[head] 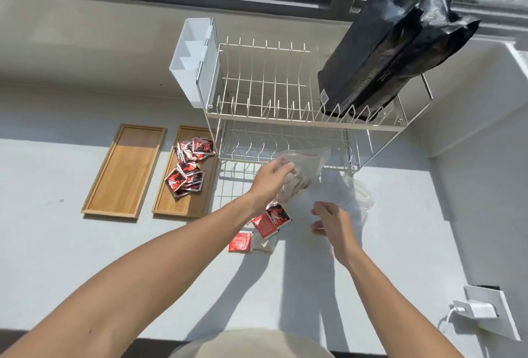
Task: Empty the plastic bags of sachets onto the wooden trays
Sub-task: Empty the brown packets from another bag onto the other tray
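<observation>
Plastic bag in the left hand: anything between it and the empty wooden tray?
Only the right wooden tray with its sachets lies between the plastic bag, held by the left hand, and the empty left tray. It lies flat; carry over it.

Open white counter (85, 257) lies near and left. The two-tier white wire dish rack (300, 106) blocks the far side; loose red sachets (265, 226) clutter the middle, perhaps overlapping.

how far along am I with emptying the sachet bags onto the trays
Roughly halfway. Done: the right tray holds a pile of sachets. In hand: your left hand grips a clear bag; right hand hovers open. Left: the left tray is bare, and loose sachets lie on the counter.
</observation>
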